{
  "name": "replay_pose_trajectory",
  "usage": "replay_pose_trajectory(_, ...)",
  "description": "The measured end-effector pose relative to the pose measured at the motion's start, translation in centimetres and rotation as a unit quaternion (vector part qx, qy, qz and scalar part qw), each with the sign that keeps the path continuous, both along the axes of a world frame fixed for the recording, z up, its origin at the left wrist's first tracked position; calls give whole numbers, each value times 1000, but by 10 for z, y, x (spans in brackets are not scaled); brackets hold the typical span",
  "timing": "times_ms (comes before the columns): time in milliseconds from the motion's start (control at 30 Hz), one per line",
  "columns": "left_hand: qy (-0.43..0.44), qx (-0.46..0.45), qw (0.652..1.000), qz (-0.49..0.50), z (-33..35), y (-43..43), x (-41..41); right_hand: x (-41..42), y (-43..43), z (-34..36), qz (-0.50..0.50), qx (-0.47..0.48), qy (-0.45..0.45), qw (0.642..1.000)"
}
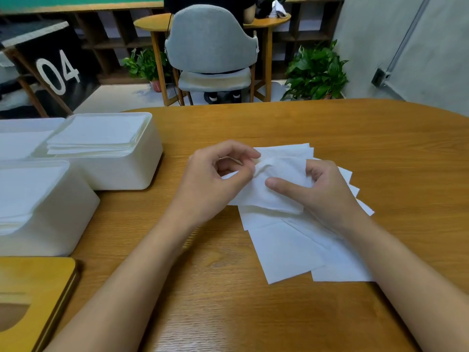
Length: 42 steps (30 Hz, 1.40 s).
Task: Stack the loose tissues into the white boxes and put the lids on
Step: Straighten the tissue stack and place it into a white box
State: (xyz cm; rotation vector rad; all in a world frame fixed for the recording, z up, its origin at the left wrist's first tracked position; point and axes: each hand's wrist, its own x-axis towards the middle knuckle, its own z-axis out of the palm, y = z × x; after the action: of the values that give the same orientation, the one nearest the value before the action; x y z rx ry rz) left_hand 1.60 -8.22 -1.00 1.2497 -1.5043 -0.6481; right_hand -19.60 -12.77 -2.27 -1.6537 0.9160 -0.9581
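At the near left corner of the desk [228, 313] lies a wooden lid [33, 288], and a little right of the middle the loose tissues [286, 247] are spread out flat in a messy fan. On top of that pile the left hand [218, 179] pinches one crumpled tissue [279, 174] with thumb and bent fingers, and the right hand [327, 191] holds its other side with curled fingers and the thumb lying on it. Along the left edge stand the near white box [63, 219] and the far white box [127, 171], both full of stacked tissues with no lids on, and a grey chair [210, 39] stands past the far edge.
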Motion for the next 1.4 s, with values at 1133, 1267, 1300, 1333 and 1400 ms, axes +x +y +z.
replay_pose_trajectory(1133, -362, 160, 909, -129, -7, -2, 19, -16, -31, -11, -152, -8, 68, 986)
replay_pose_trajectory(1267, -368, 182, 903, -131, -7, -1, 24, -16, -32, -11, -143, -36, 89, 985)
replay_pose_trajectory(1300, -364, 172, 907, -127, -6, -1, 24, -16, -31, -12, -140, -45, 94, 985)
replay_pose_trajectory(1333, -358, 157, 913, -120, -6, -1, 24, -16, -32, -12, -139, -52, 98, 984)
replay_pose_trajectory(1400, -344, 118, 925, -107, -7, -3, 23, -16, -32, -13, -138, -65, 105, 983)
